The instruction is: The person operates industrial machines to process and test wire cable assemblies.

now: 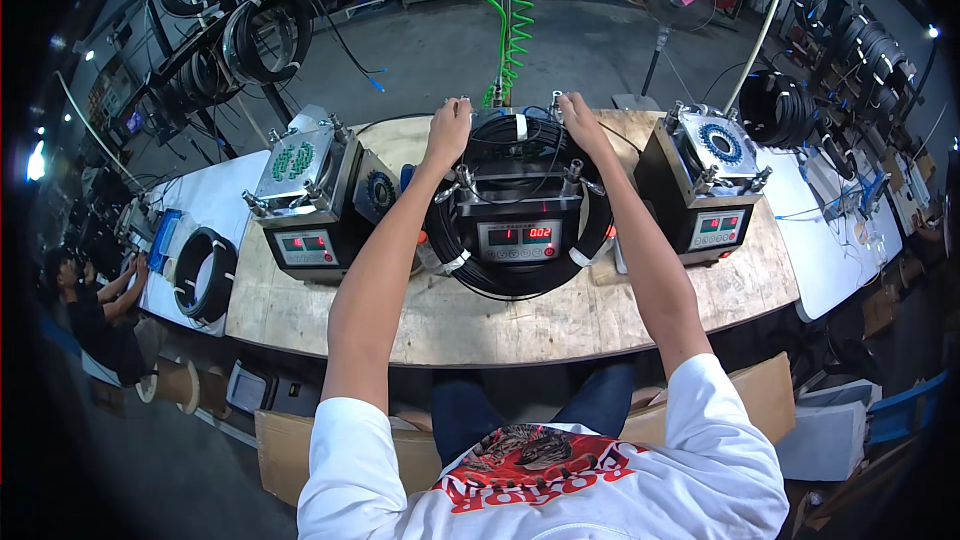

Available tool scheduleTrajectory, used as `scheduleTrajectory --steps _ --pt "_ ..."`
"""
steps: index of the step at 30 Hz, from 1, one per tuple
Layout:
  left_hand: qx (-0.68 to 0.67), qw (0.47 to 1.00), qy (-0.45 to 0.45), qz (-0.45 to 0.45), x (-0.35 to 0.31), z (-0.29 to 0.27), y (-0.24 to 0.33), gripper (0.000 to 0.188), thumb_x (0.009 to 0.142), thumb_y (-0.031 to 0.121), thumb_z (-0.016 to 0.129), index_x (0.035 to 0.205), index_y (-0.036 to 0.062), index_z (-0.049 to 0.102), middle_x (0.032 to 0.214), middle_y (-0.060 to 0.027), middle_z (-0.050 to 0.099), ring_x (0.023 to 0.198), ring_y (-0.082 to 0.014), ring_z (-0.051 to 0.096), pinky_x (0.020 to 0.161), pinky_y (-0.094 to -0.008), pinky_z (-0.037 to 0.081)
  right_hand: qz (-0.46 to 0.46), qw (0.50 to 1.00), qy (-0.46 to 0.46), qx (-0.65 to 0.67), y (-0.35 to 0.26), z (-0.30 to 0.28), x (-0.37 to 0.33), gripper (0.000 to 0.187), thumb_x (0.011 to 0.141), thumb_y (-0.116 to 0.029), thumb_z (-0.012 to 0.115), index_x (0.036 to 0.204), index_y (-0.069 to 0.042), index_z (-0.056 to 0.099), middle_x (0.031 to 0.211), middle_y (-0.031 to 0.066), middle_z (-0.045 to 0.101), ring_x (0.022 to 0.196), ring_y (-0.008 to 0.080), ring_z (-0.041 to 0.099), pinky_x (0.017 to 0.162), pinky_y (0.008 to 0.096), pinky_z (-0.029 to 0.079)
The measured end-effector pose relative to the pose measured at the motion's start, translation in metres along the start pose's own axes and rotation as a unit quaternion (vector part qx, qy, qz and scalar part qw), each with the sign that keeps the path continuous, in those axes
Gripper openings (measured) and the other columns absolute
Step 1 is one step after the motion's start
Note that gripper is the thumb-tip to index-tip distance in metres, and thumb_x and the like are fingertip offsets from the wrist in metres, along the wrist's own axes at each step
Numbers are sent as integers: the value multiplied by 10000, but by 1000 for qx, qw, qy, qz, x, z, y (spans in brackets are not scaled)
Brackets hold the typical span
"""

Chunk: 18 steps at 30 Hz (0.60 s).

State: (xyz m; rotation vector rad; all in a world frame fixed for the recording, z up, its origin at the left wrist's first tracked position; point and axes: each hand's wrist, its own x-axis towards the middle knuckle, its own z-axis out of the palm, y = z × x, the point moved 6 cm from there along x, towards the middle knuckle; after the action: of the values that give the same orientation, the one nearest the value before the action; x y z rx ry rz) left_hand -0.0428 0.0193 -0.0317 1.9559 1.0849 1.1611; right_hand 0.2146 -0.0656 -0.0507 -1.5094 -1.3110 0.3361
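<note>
Both my arms reach over the middle machine (520, 240), a dark box with red digits on its front panel. A coil of black cable (437, 250), bound with white ties, hangs round it. My left hand (449, 130) is closed at the machine's far left corner; what its fingers hold is hidden. At the far right corner my right hand (580, 125) has its fingers curled beside a small metal knob (557, 98), and I cannot make out what is in them. Two more metal knobs stand at the near corners of the machine's top.
A similar machine with green pieces on its plate (292, 162) stands left; another with a dark blue ring (720, 143) stands right. All rest on a wooden table (500, 332). Green spiral hose (515, 30) hangs behind. Another person (100, 310) works far left, near a cable coil (207, 275).
</note>
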Motion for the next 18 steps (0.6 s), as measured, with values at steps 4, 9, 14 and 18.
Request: scheduleTrajectory --steps 4,9,14,18 --pt "28 1000 -7 -7 3 1 -7 434 983 344 452 944 -49 631 960 -276 665 973 -470 604 863 -489 456 6 999 -42 7 5 2 1 473 1061 -406 439 1238 22 536 1174 218 647 1142 341 609 999 388 440" --pt "-9 1000 -24 -14 5 9 -20 404 972 344 478 1057 -26 616 962 -252 673 978 -423 633 877 -452 467 14 996 -63 62 4 2 -4 521 1068 -432 403 1330 7 500 1299 208 593 1258 307 546 1075 370 390" --pt "-45 997 -63 -5 5 13 -21 409 965 340 503 1170 -1 599 996 -237 684 1012 -377 654 903 -421 475 -15 997 -47 57 2 1 -7 468 1066 -384 414 1331 -9 503 1284 222 602 1255 325 556 1054 379 406" --pt "0 999 -44 -15 5 6 -24 417 964 356 511 1175 9 608 1031 -236 689 1035 -369 655 919 -412 474 -35 999 -30 -29 -11 -1 -5 360 1018 -187 451 1341 -38 503 1229 270 618 1197 395 590 1016 396 436"
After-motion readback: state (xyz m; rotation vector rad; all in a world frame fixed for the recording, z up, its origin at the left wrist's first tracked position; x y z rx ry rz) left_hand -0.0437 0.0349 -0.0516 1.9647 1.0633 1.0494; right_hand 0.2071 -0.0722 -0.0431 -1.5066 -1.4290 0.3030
